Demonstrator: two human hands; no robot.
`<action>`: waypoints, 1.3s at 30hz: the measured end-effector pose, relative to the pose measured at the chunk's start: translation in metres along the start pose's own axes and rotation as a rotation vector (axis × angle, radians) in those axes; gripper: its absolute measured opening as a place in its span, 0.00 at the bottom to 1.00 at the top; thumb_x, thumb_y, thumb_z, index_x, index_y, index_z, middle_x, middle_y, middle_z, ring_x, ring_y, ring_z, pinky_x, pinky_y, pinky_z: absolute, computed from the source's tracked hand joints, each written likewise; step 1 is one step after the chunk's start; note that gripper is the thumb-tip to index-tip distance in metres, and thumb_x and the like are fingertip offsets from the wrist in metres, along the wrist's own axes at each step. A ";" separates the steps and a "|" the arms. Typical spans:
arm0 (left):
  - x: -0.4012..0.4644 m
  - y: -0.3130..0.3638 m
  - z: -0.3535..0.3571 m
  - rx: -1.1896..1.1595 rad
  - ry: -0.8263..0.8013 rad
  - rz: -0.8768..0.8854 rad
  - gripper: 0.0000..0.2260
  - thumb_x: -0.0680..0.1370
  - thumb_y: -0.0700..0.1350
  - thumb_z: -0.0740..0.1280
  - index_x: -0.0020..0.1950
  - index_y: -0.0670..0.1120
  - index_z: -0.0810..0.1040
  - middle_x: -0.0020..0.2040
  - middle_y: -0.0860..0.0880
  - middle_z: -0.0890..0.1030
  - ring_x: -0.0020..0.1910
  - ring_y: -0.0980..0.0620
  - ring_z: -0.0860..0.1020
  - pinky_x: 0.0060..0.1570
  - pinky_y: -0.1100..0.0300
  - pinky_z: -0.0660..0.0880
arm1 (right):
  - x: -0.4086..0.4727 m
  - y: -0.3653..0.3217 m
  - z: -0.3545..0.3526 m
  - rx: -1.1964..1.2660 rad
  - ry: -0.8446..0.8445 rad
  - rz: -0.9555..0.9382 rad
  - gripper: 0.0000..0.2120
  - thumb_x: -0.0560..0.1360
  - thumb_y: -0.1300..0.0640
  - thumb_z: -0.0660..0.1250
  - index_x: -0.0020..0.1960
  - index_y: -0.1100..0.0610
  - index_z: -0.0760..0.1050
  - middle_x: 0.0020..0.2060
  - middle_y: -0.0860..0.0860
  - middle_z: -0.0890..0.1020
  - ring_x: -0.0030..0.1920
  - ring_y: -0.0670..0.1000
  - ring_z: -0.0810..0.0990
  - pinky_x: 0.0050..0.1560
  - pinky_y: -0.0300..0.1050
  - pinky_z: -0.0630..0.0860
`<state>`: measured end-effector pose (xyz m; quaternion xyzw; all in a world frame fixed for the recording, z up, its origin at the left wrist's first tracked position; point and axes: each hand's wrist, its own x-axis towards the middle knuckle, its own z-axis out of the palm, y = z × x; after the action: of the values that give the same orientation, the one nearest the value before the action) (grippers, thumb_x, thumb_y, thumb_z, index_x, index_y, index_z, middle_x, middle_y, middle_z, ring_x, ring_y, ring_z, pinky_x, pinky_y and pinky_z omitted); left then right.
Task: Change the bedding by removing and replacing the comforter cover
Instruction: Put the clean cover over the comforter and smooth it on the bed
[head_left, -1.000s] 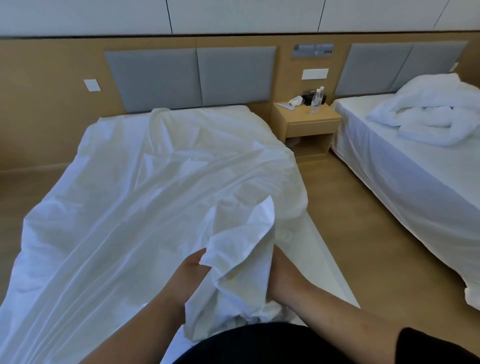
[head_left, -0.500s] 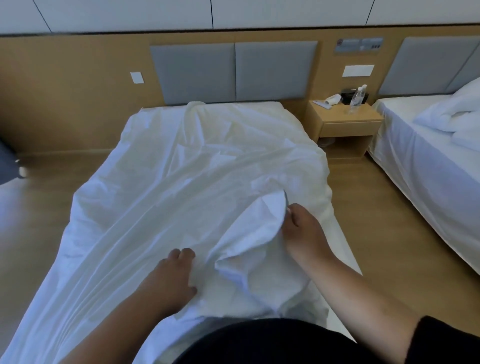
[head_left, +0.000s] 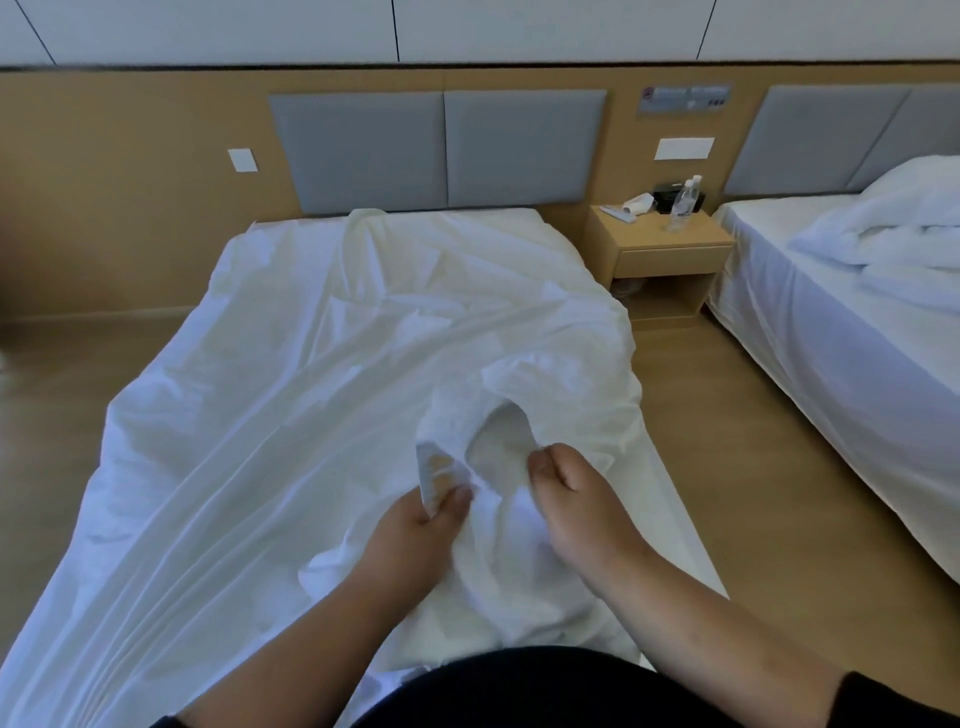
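The white cover (head_left: 322, 415) lies spread and creased along the bed (head_left: 675, 499), bunched at the near right end. Both hands hold that bunch: the left hand (head_left: 415, 535) pinches a fold between thumb and fingers (head_left: 457, 496); the right hand (head_left: 576, 499) grips the cloth, fingers curled tight. It looks like hunting for the cover's opening; next, spread the edges apart. A comforter (head_left: 893, 234) waits on the far right bed.

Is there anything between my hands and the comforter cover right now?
Nothing visible. The left hand and the right hand both already pinch the comforter cover at a bunched opening near the foot of the bed, with bare fingers directly on the fabric.
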<state>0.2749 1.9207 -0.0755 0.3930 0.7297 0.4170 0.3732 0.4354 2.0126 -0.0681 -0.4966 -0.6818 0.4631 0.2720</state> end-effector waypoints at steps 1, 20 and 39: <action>0.000 0.002 -0.003 -0.050 -0.014 0.001 0.08 0.79 0.60 0.64 0.44 0.64 0.81 0.41 0.60 0.85 0.39 0.62 0.82 0.45 0.57 0.77 | 0.001 0.001 -0.003 -0.017 0.034 -0.010 0.17 0.81 0.46 0.58 0.35 0.47 0.66 0.28 0.41 0.72 0.30 0.40 0.71 0.35 0.39 0.68; -0.004 0.045 -0.003 -0.133 -0.305 0.023 0.13 0.72 0.65 0.67 0.51 0.62 0.81 0.49 0.55 0.85 0.49 0.55 0.84 0.54 0.50 0.79 | 0.000 -0.017 -0.002 0.061 -0.106 -0.088 0.12 0.83 0.53 0.60 0.43 0.56 0.75 0.41 0.52 0.81 0.46 0.52 0.80 0.52 0.53 0.77; 0.003 0.017 -0.011 -0.977 -0.264 -0.506 0.24 0.73 0.55 0.73 0.60 0.38 0.82 0.62 0.34 0.79 0.60 0.34 0.79 0.55 0.40 0.78 | -0.020 0.033 0.005 -0.202 -0.037 -0.111 0.08 0.81 0.59 0.63 0.42 0.54 0.72 0.40 0.46 0.77 0.43 0.44 0.75 0.46 0.38 0.71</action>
<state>0.2688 1.9257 -0.0573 0.0361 0.4704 0.5510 0.6884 0.4519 1.9949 -0.0981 -0.4744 -0.7564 0.3853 0.2331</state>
